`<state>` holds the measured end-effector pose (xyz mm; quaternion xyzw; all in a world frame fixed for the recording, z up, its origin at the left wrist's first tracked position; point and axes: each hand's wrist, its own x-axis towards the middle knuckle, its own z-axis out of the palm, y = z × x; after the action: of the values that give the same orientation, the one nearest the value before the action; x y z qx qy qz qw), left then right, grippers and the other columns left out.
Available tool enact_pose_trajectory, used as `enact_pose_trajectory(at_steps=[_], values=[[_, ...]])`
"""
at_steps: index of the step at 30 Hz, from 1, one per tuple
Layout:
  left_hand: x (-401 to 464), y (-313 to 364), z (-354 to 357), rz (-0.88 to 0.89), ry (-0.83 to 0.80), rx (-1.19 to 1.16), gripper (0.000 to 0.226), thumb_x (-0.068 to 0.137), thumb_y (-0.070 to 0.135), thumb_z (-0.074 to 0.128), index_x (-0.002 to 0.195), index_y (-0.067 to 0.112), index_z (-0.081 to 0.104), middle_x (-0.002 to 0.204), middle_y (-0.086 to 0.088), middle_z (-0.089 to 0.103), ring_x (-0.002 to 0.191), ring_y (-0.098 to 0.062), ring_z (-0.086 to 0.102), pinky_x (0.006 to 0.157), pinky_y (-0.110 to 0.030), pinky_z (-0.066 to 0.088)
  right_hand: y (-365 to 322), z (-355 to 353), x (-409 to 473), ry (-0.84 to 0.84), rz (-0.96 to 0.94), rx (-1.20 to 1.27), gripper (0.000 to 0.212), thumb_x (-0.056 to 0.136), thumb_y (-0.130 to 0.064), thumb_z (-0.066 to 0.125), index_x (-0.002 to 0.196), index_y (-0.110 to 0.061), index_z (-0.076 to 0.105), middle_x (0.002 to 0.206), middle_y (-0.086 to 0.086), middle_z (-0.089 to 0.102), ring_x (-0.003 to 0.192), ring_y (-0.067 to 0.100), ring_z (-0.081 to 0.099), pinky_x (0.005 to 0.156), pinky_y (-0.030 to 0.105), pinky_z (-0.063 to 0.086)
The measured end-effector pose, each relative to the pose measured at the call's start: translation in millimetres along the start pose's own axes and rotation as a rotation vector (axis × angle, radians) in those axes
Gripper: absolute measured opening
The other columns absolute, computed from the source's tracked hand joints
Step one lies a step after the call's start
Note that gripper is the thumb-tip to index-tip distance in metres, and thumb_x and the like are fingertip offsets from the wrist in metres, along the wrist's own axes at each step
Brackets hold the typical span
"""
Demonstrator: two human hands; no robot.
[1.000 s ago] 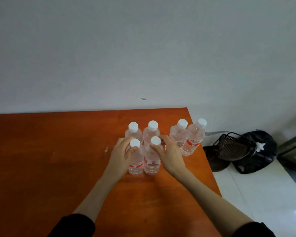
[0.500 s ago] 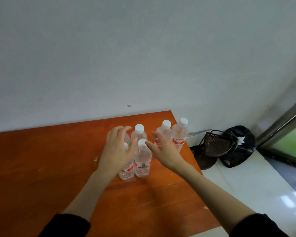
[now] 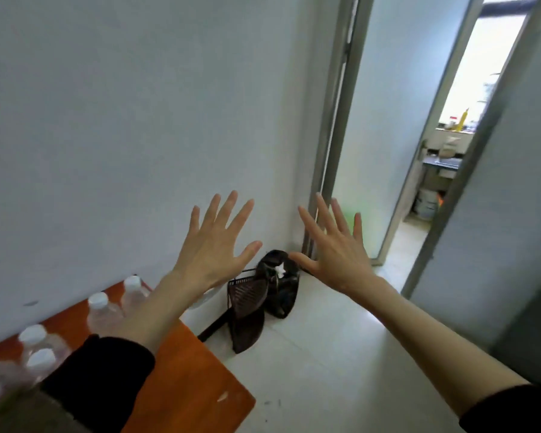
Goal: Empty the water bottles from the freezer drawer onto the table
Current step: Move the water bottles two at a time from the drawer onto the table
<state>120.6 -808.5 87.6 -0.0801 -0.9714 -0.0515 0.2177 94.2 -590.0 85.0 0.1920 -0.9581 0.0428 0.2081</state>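
Head view, now swung right toward a doorway (image 3: 419,151); left hand (image 3: 211,248) and right hand (image 3: 338,254), off the bottles, spread wide and empty at centre frame; water bottles (image 3: 102,310) stand on the orange table (image 3: 181,370), lower left; likely returning for more.

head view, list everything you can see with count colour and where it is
water bottles: at least six showing, clear with white caps, upright at the lower left on the table
table: one, orange, lower left against the wall
mesh basket: one, dark, on the floor by the table's corner
bag: one, black, on the floor in the corner behind the basket
door frame: one, grey metal, right of the wall, opening onto a lit room
floor: white, lower middle
left hand: one, fingers spread, raised, holds nothing
right hand: one, fingers spread, raised, holds nothing
sleeves: two, black, at the bottom
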Motion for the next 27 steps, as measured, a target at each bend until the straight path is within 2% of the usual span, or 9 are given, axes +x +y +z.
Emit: enact_pose_trajectory(at_steps=[3, 6, 9, 13, 18, 21, 24, 27], values=[[6.2, 91.8, 12.8, 0.099, 0.041, -0.109, 0.076, 0.077, 0.069, 0.008, 0.144, 0.037, -0.009, 0.157, 0.003, -0.010, 0.144, -0.021, -0.014, 0.114, -0.049, -0.007, 82.3, -37.9, -65.7, 0.079, 0.152, -0.076, 0.087, 0.072, -0.077, 0.015, 0.143, -0.036, -0.013, 0.156, -0.001, -0.019, 0.144, 0.026, -0.017, 0.112, 0.059, -0.003], [5.3, 187.1, 28.8, 0.238, 0.017, -0.175, 0.077, 0.077, 0.068, 0.011, 0.145, 0.035, -0.004, 0.157, 0.001, -0.007, 0.144, -0.024, -0.011, 0.114, -0.050, -0.006, 155.7, -69.8, -139.6, 0.076, 0.293, -0.146, 0.086, 0.069, -0.076, 0.011, 0.140, -0.036, -0.017, 0.154, -0.003, -0.019, 0.144, 0.026, -0.014, 0.111, 0.061, -0.003], [12.4, 269.3, 38.8, 0.342, 0.010, -0.208, 0.076, 0.076, 0.068, 0.007, 0.142, 0.035, -0.011, 0.157, 0.001, -0.008, 0.144, -0.025, -0.010, 0.114, -0.050, -0.005, 212.9, -96.2, -201.1, 0.056, 0.417, -0.207, 0.085, 0.078, -0.077, 0.023, 0.143, -0.037, -0.013, 0.152, -0.004, -0.023, 0.144, 0.026, -0.015, 0.110, 0.060, -0.007], [16.6, 381.5, 51.2, 0.521, -0.023, -0.234, 0.077, 0.074, 0.069, 0.002, 0.142, 0.037, -0.014, 0.154, 0.005, -0.018, 0.143, -0.022, -0.017, 0.114, -0.050, -0.007, 277.9, -125.2, -276.9, 0.021, 0.602, -0.253, 0.085, 0.081, -0.070, 0.036, 0.145, -0.037, -0.010, 0.157, 0.000, -0.018, 0.143, 0.024, -0.018, 0.110, 0.060, -0.010], [17.2, 501.3, 73.2, 0.686, -0.067, -0.339, 0.080, 0.073, 0.068, 0.003, 0.145, 0.034, -0.001, 0.157, 0.002, -0.008, 0.144, -0.023, -0.013, 0.115, -0.050, -0.003, 347.1, -139.3, -349.7, -0.018, 0.791, -0.278, 0.082, 0.084, -0.067, 0.035, 0.144, -0.036, -0.012, 0.157, -0.001, -0.017, 0.144, 0.023, -0.018, 0.111, 0.060, -0.008], [11.4, 563.5, 101.0, 0.748, -0.129, -0.401, 0.085, 0.069, 0.073, -0.004, 0.145, 0.034, -0.003, 0.157, 0.002, -0.010, 0.143, -0.023, -0.015, 0.117, -0.049, -0.005, 389.2, -136.0, -384.7, -0.058, 0.895, -0.259, 0.081, 0.085, -0.065, 0.034, 0.144, -0.036, -0.012, 0.156, -0.002, -0.018, 0.144, 0.021, -0.018, 0.112, 0.058, -0.009], [18.7, 625.6, 136.9, 0.807, -0.180, -0.420, 0.094, 0.061, 0.080, -0.020, 0.144, 0.036, -0.011, 0.156, 0.002, -0.015, 0.140, -0.020, -0.022, 0.116, -0.048, -0.008, 436.7, -127.4, -413.5, -0.125, 0.985, -0.286, 0.080, 0.086, -0.066, 0.032, 0.140, -0.037, -0.020, 0.155, -0.003, -0.021, 0.143, 0.020, -0.021, 0.112, 0.057, -0.009], [31.3, 676.8, 155.0, 0.839, -0.218, -0.487, 0.086, 0.070, 0.078, -0.008, 0.144, 0.035, -0.011, 0.156, 0.003, -0.014, 0.141, -0.019, -0.021, 0.115, -0.047, -0.009, 476.5, -128.1, -429.9, -0.122, 1.049, -0.301, 0.081, 0.085, -0.066, 0.032, 0.142, -0.037, -0.017, 0.156, -0.003, -0.018, 0.143, 0.020, -0.018, 0.113, 0.057, -0.007]])
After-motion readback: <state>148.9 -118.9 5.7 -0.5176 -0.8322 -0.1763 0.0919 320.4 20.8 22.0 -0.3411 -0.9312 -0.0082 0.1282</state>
